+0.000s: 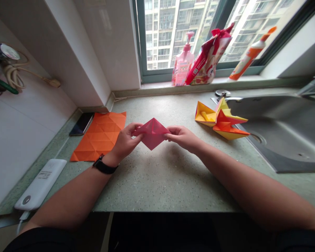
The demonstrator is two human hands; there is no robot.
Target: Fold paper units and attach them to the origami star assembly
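Observation:
A folded pink paper piece [152, 133], diamond shaped, is held just above the speckled counter [168, 175]. My left hand [126, 140] pinches its left corner, a black watch on that wrist. My right hand [183, 137] pinches its right corner. Both hands have their fingers closed on the paper. To the left lies a creased orange paper sheet [101, 136], flat on the counter. To the right sits a folded yellow and orange paper model [222, 120].
A dark phone [82, 123] lies beside the orange sheet, a white power bank [40, 185] near the left front edge. A steel sink [283, 133] takes up the right side. On the window sill stand a pink pump bottle [182, 66], a red pouch [208, 57] and an orange bottle [249, 56].

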